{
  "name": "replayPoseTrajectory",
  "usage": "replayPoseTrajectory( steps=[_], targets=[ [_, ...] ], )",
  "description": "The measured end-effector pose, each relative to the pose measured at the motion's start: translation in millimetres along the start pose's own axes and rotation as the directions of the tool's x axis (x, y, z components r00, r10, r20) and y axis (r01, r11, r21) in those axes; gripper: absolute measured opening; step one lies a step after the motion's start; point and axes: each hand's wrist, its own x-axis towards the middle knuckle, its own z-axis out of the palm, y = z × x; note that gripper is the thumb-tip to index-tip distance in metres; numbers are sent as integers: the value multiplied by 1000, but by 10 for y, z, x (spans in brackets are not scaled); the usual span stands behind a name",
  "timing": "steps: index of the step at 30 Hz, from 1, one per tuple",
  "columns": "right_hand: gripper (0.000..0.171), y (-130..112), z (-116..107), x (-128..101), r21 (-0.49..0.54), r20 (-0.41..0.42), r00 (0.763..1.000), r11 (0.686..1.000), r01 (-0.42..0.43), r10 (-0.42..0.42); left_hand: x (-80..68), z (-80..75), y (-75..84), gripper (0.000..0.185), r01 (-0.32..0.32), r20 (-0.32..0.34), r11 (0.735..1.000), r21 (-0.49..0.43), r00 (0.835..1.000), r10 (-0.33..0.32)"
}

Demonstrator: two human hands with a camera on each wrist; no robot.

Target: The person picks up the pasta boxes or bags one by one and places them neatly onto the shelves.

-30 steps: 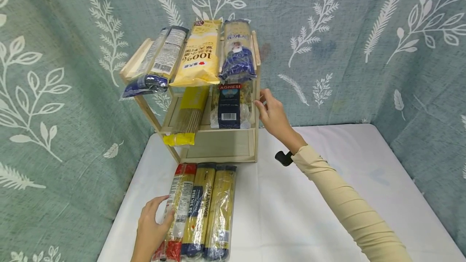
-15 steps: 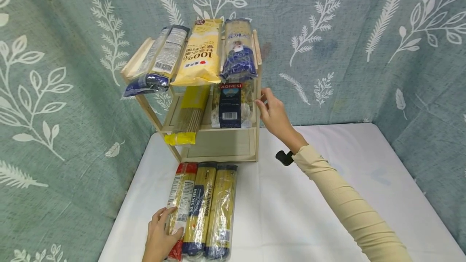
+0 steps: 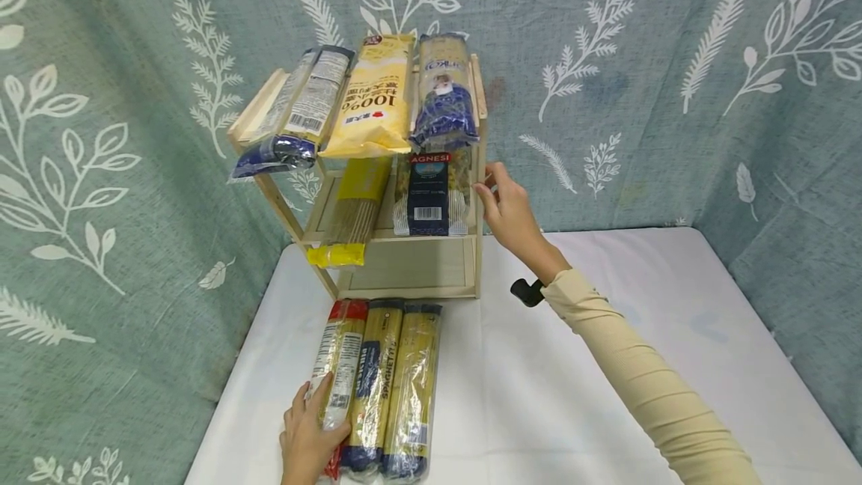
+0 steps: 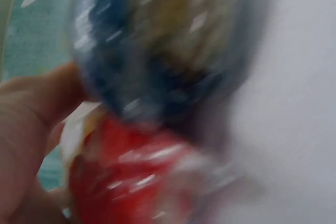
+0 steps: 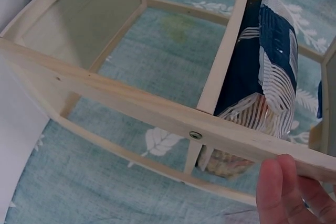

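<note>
My left hand (image 3: 308, 429) holds the red-ended spaghetti pack (image 3: 345, 354), with its thumb on the right side and its fingers over the left. That pack lies leftmost on the table beside two blue-ended spaghetti packs, a middle one (image 3: 378, 380) and a right one (image 3: 412, 388). In the blurred left wrist view, the red end (image 4: 136, 177) shows below a blue wrapper end (image 4: 126, 72). At the wooden rack's right side, my right hand (image 3: 512, 212) grips the upright. The right wrist view shows its fingertips on the wooden bar (image 5: 126, 100).
On the rack's top tier lie a blue-ended pack (image 3: 303, 103), a yellow pack (image 3: 373, 96) and a blue pack (image 3: 444, 92). The middle shelf holds a yellow-wrapped noodle pack (image 3: 357, 200) and an Agnesi pasta bag (image 3: 429, 197). Patterned curtains (image 3: 606, 96) surround the white table (image 3: 572, 395).
My left hand has moved right and slightly down, from the red-ended pack's left edge to a hold across it. My right hand stays on the rack.
</note>
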Motion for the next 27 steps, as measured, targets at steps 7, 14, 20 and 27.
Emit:
replayPoseTrajectory(
  steps=[7,14,20,27],
  targets=[
    [24,-1,3,-1,-17,-17,1000,1000,-8,7,-19,78,24,80,10,-107,1000,-7,994,-10],
    [24,5,22,-4,-26,-17,1000,1000,-15,14,-13,117,14,76,-2,-181,1000,-11,983,0],
    [23,0,28,-5,-14,-34,999,1000,-9,8,-13,158,35,68,-58,-303,995,-75,952,33],
    [21,22,24,-3,-9,-41,999,1000,16,-17,-1,193,23,62,-126,-414,984,-124,908,64]
  ],
)
